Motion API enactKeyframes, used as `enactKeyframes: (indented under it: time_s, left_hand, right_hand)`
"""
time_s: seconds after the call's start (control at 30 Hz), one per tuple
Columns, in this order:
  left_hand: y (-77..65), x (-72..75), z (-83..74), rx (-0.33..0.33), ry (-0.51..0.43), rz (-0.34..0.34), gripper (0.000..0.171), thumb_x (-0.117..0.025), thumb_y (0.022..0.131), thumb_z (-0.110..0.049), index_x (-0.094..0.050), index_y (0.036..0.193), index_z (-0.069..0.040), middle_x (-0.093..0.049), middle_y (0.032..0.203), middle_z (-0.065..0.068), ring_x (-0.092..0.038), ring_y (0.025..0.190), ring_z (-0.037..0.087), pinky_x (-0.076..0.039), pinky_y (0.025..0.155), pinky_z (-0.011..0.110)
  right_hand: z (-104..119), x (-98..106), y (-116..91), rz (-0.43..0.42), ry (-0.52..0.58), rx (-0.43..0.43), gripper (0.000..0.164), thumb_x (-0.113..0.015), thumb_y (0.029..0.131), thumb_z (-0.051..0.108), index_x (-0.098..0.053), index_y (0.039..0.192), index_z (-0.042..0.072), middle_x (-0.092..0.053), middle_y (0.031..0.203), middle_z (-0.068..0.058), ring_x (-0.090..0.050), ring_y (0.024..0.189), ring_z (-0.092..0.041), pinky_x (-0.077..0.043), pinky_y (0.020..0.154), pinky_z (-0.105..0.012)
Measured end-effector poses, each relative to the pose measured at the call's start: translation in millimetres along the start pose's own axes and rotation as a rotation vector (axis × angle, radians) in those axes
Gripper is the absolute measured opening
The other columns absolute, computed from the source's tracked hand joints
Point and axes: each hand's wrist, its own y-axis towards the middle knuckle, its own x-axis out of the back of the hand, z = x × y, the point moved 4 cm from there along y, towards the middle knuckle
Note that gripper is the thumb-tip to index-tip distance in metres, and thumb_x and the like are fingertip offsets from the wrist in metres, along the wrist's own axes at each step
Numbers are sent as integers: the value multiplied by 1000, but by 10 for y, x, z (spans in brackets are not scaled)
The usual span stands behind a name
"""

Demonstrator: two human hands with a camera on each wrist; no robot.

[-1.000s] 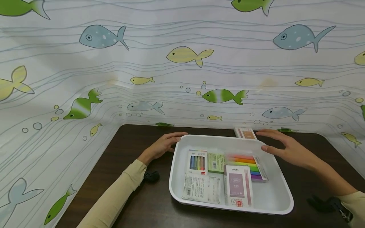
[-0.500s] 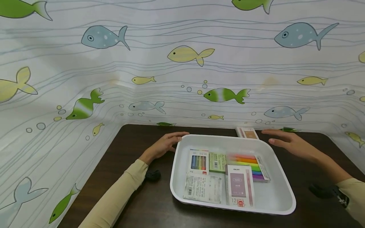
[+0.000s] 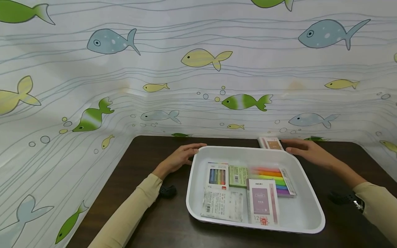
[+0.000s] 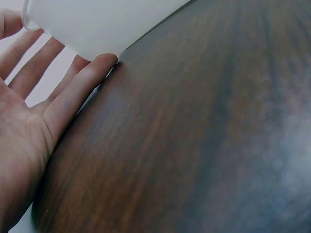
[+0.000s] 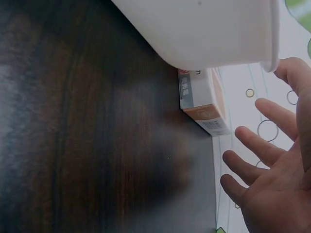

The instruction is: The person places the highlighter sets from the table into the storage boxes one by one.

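A white plastic tray (image 3: 302,210) stands on the dark table with several boxes of art supplies inside. My left hand (image 3: 176,159) touches its far left corner. In the left wrist view the thumb (image 4: 8,23) is at the rim and the straight little finger (image 4: 82,90) reaches along the outer wall. My right hand (image 3: 311,154) is by the far right corner, fingers spread and extended, thumb tip (image 5: 290,68) right at the rim. Behind the tray lies a white and orange box (image 3: 271,143), partly hidden by it; the right fingertips are near its right side.
Inside the tray are a box of coloured sticks (image 3: 218,176), a green box (image 3: 238,176), a rainbow marker pack (image 3: 280,182), a purple and white box (image 3: 262,201) and a grey-white printed box (image 3: 222,205). A fish-patterned sheet (image 3: 198,79) rises behind the table (image 3: 161,220).
My right hand drew away from the tray's far right corner, then came back close to it. The left hand has stayed at the far left corner. The boxes keep their places.
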Motion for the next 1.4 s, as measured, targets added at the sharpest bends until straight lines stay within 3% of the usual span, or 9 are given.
enactKeyframes:
  time_s: [0.3,0.6,0.77,0.9,1.13,1.3,1.4]
  left_hand:
    - [-17,7,-12,-12,-11,7,46,-53,109,-27,-50,153,-16,-51,149,10,-55,126,35,-53,91,56]
    - [-19,-4,-22,-5,-15,10,46,-53,108,-26,-50,153,-15,-50,149,11,-56,125,35,-53,90,56]
    - [-14,1,-15,-6,-17,12,46,-52,109,-27,-50,153,-16,-50,149,10,-55,126,35,-53,91,56]
    - [-16,9,-17,-7,-15,11,46,-52,109,-27,-49,153,-15,-50,150,10,-55,126,34,-52,92,56]
    - [-26,5,-16,-6,-7,12,46,-52,109,-26,-49,153,-14,-50,149,11,-55,126,34,-52,92,55]
    - [-23,-1,-20,-11,1,18,46,-51,109,-26,-49,153,-14,-51,149,11,-55,126,34,-53,92,55]
    - [-19,12,-17,-13,6,15,46,-51,109,-27,-49,153,-15,-51,149,10,-56,125,34,-53,92,55]
  right_hand:
    - [-135,-9,220,28,12,6,55,-55,107,34,-43,156,12,-39,154,-25,-47,128,-52,-46,91,-70]
    - [-235,-48,374,77,25,91,64,-70,99,22,-43,155,8,-29,159,-27,-41,131,-55,-47,91,-69]
    - [-231,-65,436,128,26,98,71,-76,92,22,-44,154,7,-25,160,-29,-32,136,-57,-41,94,-74]
    - [-245,-85,445,146,19,89,71,-77,91,24,-46,153,9,-24,161,-29,-31,136,-59,-44,92,-72]
    - [-278,-100,409,120,18,88,69,-77,91,21,-46,151,8,-26,159,-28,-35,134,-56,-46,91,-69]
    - [-273,-91,372,68,37,82,72,-80,88,19,-45,151,9,-20,161,-26,-28,136,-57,-33,95,-80]
    - [-265,-95,368,31,73,116,73,-80,87,13,-45,151,6,-18,161,-24,-26,137,-58,-30,97,-80]
